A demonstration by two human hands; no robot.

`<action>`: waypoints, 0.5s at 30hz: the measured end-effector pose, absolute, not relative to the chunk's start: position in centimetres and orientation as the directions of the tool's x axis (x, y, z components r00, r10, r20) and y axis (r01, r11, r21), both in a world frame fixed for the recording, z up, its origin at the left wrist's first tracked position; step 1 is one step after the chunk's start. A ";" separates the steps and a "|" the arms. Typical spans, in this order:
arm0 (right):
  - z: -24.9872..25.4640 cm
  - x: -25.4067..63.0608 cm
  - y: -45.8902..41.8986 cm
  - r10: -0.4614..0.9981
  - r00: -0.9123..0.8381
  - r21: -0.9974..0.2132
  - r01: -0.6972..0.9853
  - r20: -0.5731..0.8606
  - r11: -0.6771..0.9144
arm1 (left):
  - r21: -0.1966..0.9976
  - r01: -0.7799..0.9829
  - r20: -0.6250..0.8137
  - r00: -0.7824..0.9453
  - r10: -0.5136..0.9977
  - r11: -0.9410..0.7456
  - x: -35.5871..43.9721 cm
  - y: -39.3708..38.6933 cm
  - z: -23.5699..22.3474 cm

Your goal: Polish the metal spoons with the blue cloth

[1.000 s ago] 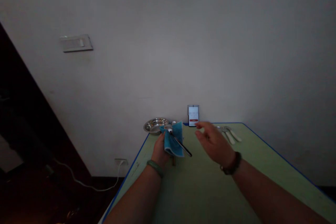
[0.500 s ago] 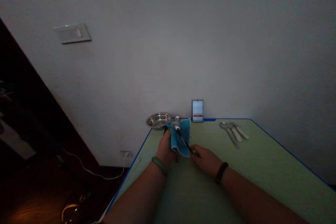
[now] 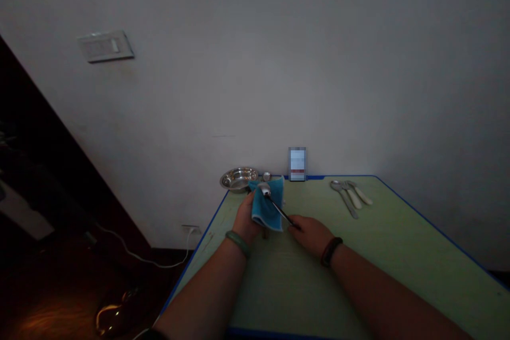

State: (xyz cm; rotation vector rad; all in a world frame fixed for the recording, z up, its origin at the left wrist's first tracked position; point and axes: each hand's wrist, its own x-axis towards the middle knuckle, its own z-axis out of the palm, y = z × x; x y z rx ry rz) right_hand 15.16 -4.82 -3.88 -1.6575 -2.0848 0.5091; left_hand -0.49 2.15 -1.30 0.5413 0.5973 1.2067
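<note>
R hand (image 3: 311, 232) pinching spoon (image 3: 274, 204), L hand (image 3: 244, 219) gripping cloth (image 3: 266, 216), over blue-edged grn table (image 3: 394, 255) nr wall (image 3: 255, 74)

Two bare forearms reach forward from the bottom of the view, slanting inward, the left forearm (image 3: 205, 289) and the right forearm (image 3: 378, 281). The left hand (image 3: 244, 218) is closed in a grip, its fingers mostly hidden. The right hand (image 3: 311, 232), a little nearer the body, points inward with thumb and fingers pinched together. The hands stay apart, near each other.
</note>
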 end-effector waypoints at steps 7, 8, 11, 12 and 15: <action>-3.7 15.3 -4.9 0.968 -0.229 -0.489 0.835 0.105 0.251 | 0.677 -0.681 -0.186 0.212 0.960 0.281 -0.5 2.0 -1.2; -3.7 15.3 -4.9 0.967 -0.231 -0.478 0.841 0.104 0.252 | 0.662 -0.697 -0.185 0.205 0.961 0.276 -0.5 2.1 -1.1; -3.7 15.3 -5.0 0.967 -0.235 -0.456 0.853 0.100 0.255 | 0.635 -0.717 -0.175 0.231 0.957 0.289 -0.6 2.3 -1.0; -3.7 15.3 -5.0 0.967 -0.235 -0.451 0.855 0.102 0.255 | 0.633 -0.716 -0.181 0.232 0.956 0.294 -0.6 2.3 -0.9; -3.8 15.3 -4.9 0.968 -0.226 -0.432 0.866 0.111 0.252 | 0.637 -0.723 -0.219 0.164 0.962 0.268 -0.4 1.9 -0.6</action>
